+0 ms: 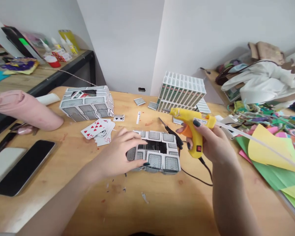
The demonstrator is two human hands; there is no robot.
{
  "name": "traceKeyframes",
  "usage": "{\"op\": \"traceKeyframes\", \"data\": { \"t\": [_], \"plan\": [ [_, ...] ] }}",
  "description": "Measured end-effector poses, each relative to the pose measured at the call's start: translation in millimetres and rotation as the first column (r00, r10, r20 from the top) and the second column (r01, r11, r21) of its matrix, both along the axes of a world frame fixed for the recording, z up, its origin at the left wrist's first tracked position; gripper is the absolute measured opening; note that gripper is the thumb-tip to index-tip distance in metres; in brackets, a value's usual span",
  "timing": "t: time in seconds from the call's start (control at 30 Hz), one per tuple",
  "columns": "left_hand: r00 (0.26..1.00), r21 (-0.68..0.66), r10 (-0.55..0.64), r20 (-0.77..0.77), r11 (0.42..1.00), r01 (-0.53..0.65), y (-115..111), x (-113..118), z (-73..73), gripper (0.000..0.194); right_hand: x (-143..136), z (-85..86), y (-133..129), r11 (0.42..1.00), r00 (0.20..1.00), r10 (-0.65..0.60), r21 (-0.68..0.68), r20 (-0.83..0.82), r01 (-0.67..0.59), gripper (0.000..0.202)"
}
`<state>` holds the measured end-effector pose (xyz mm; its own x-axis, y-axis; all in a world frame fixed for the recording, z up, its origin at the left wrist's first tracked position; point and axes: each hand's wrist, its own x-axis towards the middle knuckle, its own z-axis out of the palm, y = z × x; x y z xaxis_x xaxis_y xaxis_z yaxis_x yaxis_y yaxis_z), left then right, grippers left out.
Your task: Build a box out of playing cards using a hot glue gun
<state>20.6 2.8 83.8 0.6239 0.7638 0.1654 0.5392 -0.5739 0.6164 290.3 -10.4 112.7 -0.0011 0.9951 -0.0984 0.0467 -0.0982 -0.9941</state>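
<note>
The left hand partly hides the left end of the card box on the table, thumb and fingers spread; the right hand curls around a glue gun.

At a wooden table, a person's right hand grips a yellow glue gun, nozzle pointing left. The left hand curves over the left end of a box covered in grey-backed playing cards, a dark gap in its top. Further back I see a similar, larger box, loose cards and stacked slim packs.
</note>
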Motion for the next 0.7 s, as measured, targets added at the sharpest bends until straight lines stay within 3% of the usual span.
{"op": "traceKeyframes", "data": {
  "t": [0.17, 0.3, 0.7],
  "plan": [
    [0.981, 0.022, -0.024, -0.194, 0.999, 0.028, 4, 1, -18.5, 0.059, 21, -3.7, -3, 0.972, 0.952, 0.190, -0.184, 0.241, -0.147, 0.033],
    [0.977, 0.063, -0.036, -0.212, 0.997, 0.050, 3, 6, -27.7, 0.055, 21, -3.3, 1, 0.948, 0.877, 0.264, -0.274, 0.402, -0.160, 0.026],
    [0.972, 0.168, 0.200, -0.126, 0.969, -0.178, -25, 21, -38.0, 0.048, 9, -9.1, 10, 0.932, 0.864, 0.306, -0.313, 0.400, -0.185, 0.021]
  ]
}}
